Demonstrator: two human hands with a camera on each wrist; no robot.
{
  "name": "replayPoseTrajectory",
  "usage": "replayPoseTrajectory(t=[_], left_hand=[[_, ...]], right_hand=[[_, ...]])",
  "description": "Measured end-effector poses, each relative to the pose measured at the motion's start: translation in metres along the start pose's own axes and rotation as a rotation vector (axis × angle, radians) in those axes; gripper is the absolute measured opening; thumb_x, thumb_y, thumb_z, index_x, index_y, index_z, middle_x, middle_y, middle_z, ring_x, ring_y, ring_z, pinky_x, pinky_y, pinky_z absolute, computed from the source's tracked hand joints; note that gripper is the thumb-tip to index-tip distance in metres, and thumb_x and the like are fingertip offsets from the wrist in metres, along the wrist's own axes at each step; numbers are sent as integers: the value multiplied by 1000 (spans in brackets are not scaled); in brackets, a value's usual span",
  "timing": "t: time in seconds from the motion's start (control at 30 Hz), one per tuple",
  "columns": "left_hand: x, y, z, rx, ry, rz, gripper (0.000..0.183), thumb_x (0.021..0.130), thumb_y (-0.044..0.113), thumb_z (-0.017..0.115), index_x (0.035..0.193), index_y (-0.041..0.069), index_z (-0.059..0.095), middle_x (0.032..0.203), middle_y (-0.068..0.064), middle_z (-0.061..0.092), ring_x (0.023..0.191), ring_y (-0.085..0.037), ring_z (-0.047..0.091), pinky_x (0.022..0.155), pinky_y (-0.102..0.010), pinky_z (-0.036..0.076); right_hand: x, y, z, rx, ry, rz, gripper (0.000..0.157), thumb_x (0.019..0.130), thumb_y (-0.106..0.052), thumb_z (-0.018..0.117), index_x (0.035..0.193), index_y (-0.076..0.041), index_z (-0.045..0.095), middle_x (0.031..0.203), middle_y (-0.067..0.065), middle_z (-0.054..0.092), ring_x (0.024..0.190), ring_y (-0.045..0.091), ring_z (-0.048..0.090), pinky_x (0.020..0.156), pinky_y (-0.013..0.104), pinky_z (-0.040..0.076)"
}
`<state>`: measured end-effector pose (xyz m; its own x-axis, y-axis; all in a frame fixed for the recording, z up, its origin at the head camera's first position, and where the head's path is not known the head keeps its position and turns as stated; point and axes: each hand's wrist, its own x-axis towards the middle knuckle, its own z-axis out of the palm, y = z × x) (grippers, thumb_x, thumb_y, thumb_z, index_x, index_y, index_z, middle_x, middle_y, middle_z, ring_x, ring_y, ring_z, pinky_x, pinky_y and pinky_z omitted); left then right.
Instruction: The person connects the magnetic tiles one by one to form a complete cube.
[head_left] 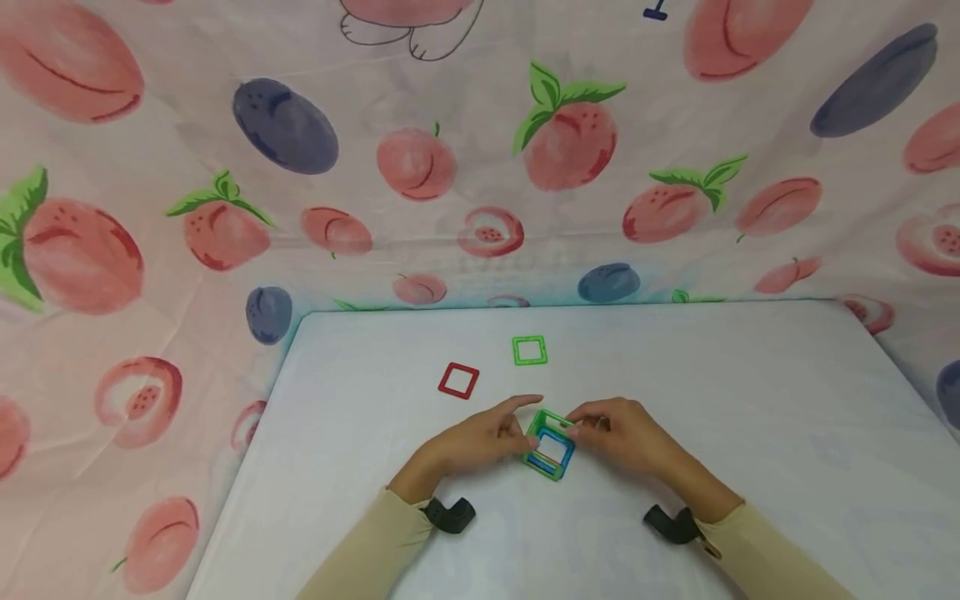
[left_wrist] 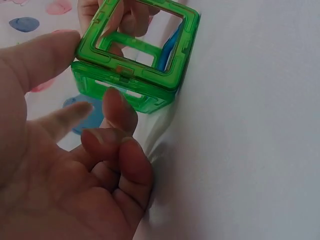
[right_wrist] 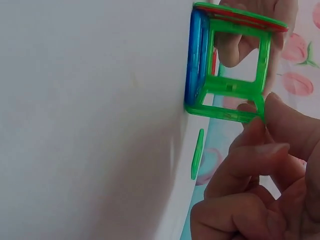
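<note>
Between the hands stands a box-like shape of magnetic tiles with hollow square frames: green tiles [left_wrist: 150,76] form walls, and a blue tile [right_wrist: 197,55] lies against the tabletop. My left hand [head_left: 483,437] pinches the left wall, thumb at its upper edge and a fingertip against its outer face. Its index finger stretches out past the box. On the opposite side my right hand [head_left: 626,435] pinches a green tile's upper corner between thumb and fingertip. In the right wrist view, a red line shows along one green wall, partly hidden.
Farther back on the white table [head_left: 360,392] lie a red square tile [head_left: 448,392] and a green square tile [head_left: 530,362], apart from each other. A fruit-printed cloth [head_left: 450,92] hangs behind the table and along its left side. Dark bands are on both wrists.
</note>
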<state>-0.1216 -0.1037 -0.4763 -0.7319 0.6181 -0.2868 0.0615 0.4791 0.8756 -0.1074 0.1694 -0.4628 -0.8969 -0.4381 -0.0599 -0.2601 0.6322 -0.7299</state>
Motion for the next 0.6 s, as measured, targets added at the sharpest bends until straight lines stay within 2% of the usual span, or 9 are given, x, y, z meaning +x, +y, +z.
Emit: replayPoseTrajectory(t=[0.07,0.23,0.6], left_hand=[[0,0,0,44,-18,21,63,99,45,65,155,42,37,95,4,64,83,-12,59,79,-29,46],[-2,-1,1,91,-33,33,60,101,48,60,156,45,35,94,5,62,81,-10,57,78,-28,45],[-3,-3,0,96,-46,65,64,100,47,62,158,39,36,91,5,59,74,-8,52,69,-25,42]], right_hand=[[3,1,0,3,-11,-13,20,97,-29,71,111,-16,77,86,-10,68,78,9,57,70,25,50],[12,2,1,29,-51,-16,20,98,-32,69,111,-19,78,89,-10,70,81,11,58,71,25,50],[22,10,-4,140,-151,17,22,98,-35,70,110,-19,78,95,-3,73,86,17,60,73,28,51]])
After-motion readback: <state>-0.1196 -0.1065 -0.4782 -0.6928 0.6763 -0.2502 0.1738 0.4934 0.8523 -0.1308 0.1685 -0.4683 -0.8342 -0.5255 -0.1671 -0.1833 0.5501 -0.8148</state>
